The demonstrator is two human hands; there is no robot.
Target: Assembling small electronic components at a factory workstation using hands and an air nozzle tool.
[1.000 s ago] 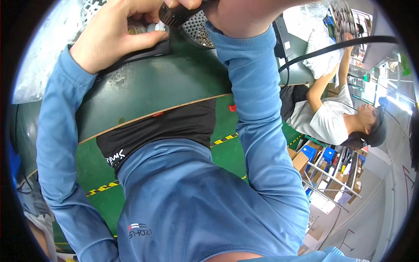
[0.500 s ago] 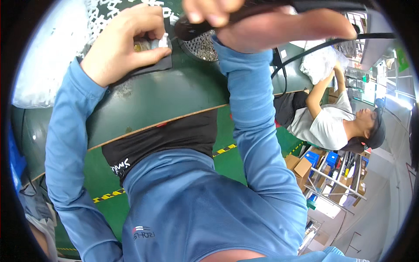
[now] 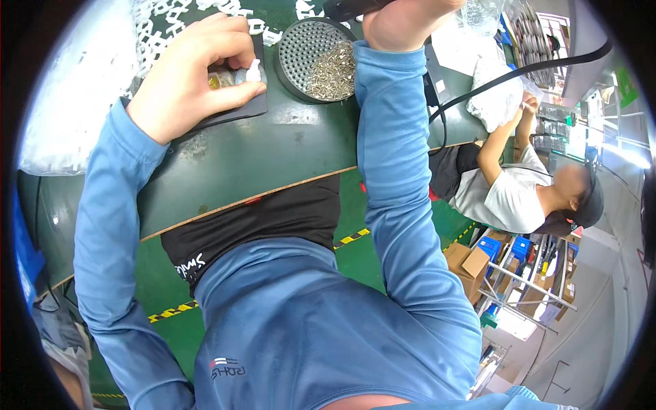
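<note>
My left hand point(image 3: 195, 72) rests on a flat black fixture point(image 3: 239, 108) at the table's far left. Its thumb and curled fingers pinch a small white plastic part point(image 3: 253, 70); a yellowish piece point(image 3: 216, 82) shows under the palm. At the top edge, my right hand point(image 3: 408, 26) is closed round a black tool point(image 3: 352, 7) that looks like a corded electric screwdriver. Its tip and most of my right fingers are out of view. Between the hands sits a round black dish point(image 3: 290, 78) with a dimpled bottom, holding many small metal screws point(image 3: 333, 72).
A big clear bag of white parts point(image 3: 75, 89) lies at the left, loose white clips point(image 3: 160, 27) beyond my left hand. A black cable point(image 3: 519, 72) arcs across the right. There a co-worker point(image 3: 506, 191) handles a clear bag point(image 3: 493, 96). Shelves with boxes point(image 3: 526, 273) stand behind.
My right hand and the black tool have moved up and away, partly out of the frame, uncovering the dish of screws. My left hand stays nearly in place on the fixture.
</note>
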